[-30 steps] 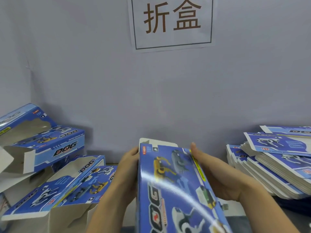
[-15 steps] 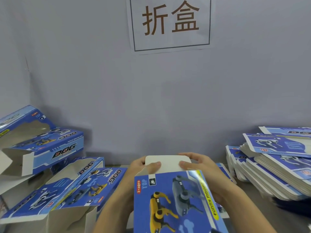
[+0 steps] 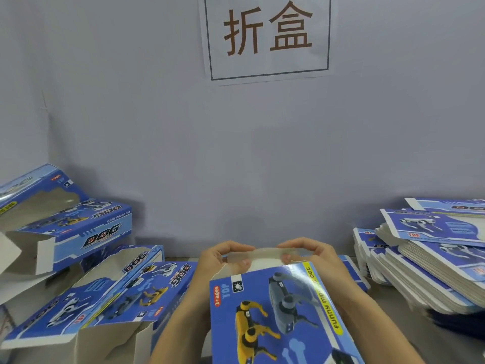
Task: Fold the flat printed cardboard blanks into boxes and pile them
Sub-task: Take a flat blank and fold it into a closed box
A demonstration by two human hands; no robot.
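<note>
Progress looks partial. Folded blue dog-print boxes (image 3: 78,248) lie piled at the left of the counter (image 3: 409,337), several with end flaps open. A thick stack of flat blanks (image 3: 430,261) waits at the right, so much seems left to fold. At centre, near the viewer, the left hand (image 3: 220,258) and right hand (image 3: 312,254) both pinch the white end flap (image 3: 262,254) of the box in progress (image 3: 278,313), bending it over the open far end.
</note>
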